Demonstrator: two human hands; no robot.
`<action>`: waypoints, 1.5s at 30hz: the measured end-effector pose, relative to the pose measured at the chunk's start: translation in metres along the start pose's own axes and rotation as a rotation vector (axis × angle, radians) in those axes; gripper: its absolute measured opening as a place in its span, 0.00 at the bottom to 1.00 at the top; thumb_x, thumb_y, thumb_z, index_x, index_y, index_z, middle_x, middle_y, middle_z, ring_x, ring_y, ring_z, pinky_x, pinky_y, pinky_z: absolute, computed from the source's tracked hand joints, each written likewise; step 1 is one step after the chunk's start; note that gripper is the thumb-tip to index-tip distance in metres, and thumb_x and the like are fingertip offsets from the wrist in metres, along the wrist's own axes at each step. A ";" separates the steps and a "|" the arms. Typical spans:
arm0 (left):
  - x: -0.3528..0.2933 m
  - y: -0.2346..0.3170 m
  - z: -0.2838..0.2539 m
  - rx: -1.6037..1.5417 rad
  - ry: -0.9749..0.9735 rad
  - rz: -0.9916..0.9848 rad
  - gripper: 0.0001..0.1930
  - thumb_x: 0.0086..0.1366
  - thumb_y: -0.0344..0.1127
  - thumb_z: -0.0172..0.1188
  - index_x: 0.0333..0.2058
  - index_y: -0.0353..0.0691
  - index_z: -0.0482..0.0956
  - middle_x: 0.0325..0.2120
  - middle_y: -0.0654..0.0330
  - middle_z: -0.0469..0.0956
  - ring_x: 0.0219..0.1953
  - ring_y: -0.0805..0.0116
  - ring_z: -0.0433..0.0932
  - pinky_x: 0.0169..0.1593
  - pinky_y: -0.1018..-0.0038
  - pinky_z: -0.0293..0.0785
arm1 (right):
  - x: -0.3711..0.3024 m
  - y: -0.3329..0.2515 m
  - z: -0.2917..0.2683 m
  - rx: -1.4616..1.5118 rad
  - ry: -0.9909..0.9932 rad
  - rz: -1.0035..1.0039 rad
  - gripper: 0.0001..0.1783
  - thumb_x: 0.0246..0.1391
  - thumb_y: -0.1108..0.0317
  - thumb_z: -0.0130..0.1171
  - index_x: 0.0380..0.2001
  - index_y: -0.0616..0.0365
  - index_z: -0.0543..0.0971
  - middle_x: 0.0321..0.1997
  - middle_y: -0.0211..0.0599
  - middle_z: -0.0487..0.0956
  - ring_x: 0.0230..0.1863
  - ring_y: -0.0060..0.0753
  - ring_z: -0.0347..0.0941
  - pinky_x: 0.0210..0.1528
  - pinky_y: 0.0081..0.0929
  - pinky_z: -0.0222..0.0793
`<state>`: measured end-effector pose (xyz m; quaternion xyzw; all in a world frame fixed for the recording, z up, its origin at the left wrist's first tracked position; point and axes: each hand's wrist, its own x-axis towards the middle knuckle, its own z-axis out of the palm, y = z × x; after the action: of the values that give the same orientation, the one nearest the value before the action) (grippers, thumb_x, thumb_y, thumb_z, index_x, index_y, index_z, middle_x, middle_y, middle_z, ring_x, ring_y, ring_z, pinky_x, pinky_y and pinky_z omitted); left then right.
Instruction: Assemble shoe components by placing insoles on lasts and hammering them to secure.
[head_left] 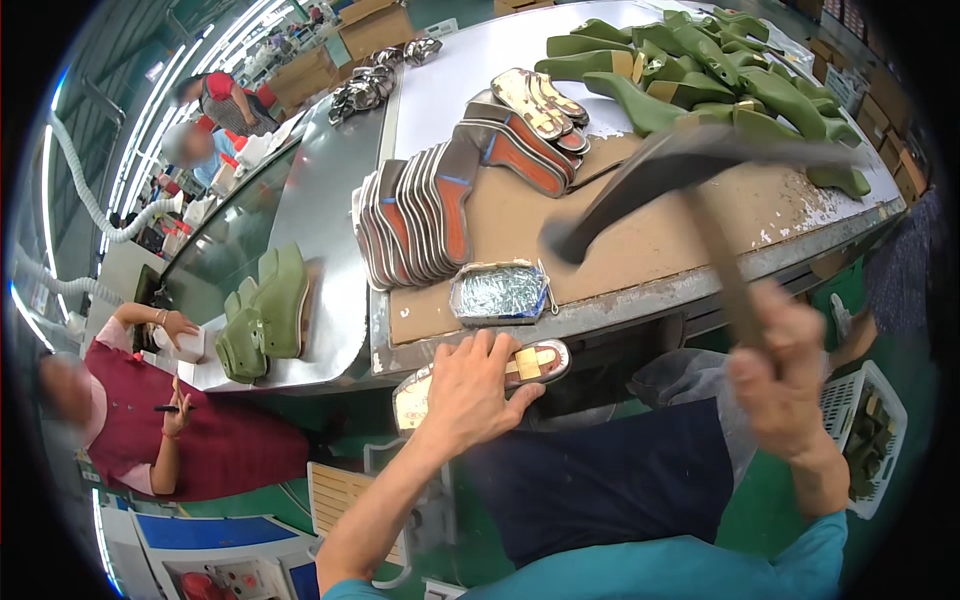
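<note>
Left hand clamped across the shoe sole, sole ends projecting either side of the grip, nail tray just beyond the fingertips, right hand closed around the blurred hammer's handle

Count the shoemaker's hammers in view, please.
1: the shoemaker's hammer, motion-blurred, gripped in the right hand, appearing over the brown board. Others may be hidden, perhaps behind the piled green shoe lasts.

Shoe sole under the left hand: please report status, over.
Right hand grips raised, blurred hammer. Left hand clasps shoe sole. In the way: left hand, covering sole's middle.
</note>
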<state>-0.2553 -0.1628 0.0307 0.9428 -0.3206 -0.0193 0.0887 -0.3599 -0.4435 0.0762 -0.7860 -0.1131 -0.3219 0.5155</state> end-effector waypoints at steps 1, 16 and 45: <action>-0.002 -0.001 0.002 -0.012 0.015 0.006 0.26 0.53 0.52 0.64 0.43 0.41 0.72 0.34 0.56 0.72 0.39 0.57 0.72 0.43 0.63 0.60 | -0.009 -0.001 0.000 0.243 0.222 0.069 0.20 0.51 0.74 0.61 0.49 0.61 0.72 0.36 0.42 0.78 0.32 0.34 0.75 0.34 0.30 0.72; 0.000 0.002 0.002 -0.034 0.039 0.011 0.25 0.53 0.53 0.64 0.43 0.41 0.71 0.36 0.56 0.73 0.39 0.56 0.72 0.44 0.63 0.60 | -0.043 0.004 0.006 0.216 0.141 0.145 0.21 0.54 0.79 0.58 0.51 0.69 0.70 0.50 0.58 0.75 0.52 0.51 0.74 0.52 0.36 0.72; -0.002 0.007 0.002 -0.051 0.026 -0.071 0.26 0.51 0.50 0.67 0.43 0.38 0.72 0.35 0.57 0.73 0.41 0.57 0.72 0.46 0.64 0.61 | -0.086 0.026 0.046 0.299 -0.288 0.610 0.28 0.60 0.75 0.52 0.62 0.55 0.58 0.28 0.30 0.73 0.24 0.14 0.64 0.26 0.16 0.62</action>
<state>-0.2614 -0.1678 0.0302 0.9511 -0.2854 -0.0181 0.1164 -0.3946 -0.4013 -0.0085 -0.7368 0.0093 -0.0193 0.6758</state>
